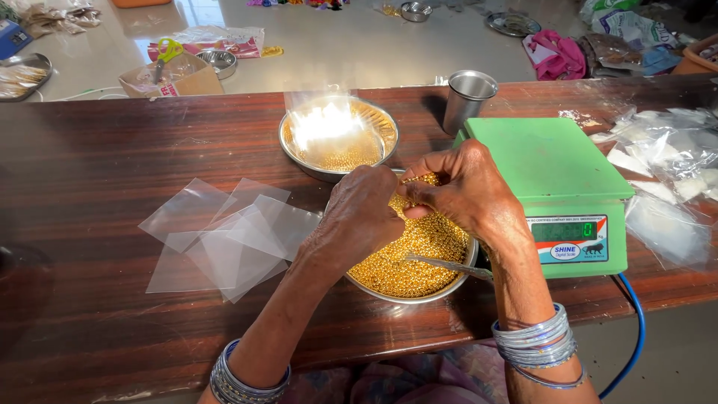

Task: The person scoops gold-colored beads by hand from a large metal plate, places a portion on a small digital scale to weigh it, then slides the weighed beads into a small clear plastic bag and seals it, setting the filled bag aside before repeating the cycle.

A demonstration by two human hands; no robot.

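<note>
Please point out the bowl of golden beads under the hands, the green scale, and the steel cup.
bowl of golden beads (419, 258): head view, on the bead heap.
green scale (546, 161): head view, on its flat top.
steel cup (467, 101): head view, on its side wall.

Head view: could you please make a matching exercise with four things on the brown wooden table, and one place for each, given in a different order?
Things:
1. green plastic weighing scale
2. clear plastic sheets
3. small steel cup
4. round steel bowl of small golden beads

Places:
A. directly under both hands
B. at the far edge, behind the scale
C. right of the hands
D. left of the hands, lying flat

Pairs: 1-C, 2-D, 3-B, 4-A
</note>
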